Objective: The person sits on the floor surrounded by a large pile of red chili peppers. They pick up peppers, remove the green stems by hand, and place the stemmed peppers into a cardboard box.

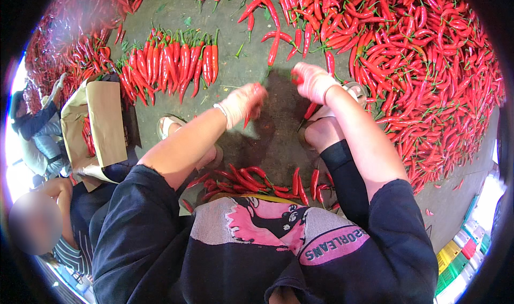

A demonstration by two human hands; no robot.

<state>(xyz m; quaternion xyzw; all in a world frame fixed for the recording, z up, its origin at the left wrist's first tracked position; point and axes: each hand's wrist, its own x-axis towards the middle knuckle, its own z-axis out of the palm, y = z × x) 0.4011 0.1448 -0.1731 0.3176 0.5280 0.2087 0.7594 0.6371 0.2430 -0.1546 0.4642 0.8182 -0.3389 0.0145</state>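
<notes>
My left hand (242, 103), in a pale glove and blurred, is closed around a red chili pepper that hangs below the fingers. To its right, my right hand (312, 81), also gloved, has its fingers curled on a bit of red, apparently a chili pepper. Between the hands, a red chili pepper (274, 50) lies on the grey floor, its green stem towards me. Beyond my left hand, a row of chili peppers (168, 61) lies side by side, stems pointing away. More loose chili peppers (245, 179) lie close in front of my body.
A large heap of red chili peppers (433, 75) spreads at the right, another (68, 43) at the far left. A paper-lined box (108, 123) holding some peppers stands at the left. Two other people are at the left edge. Coloured crates (449, 260) stand at the lower right.
</notes>
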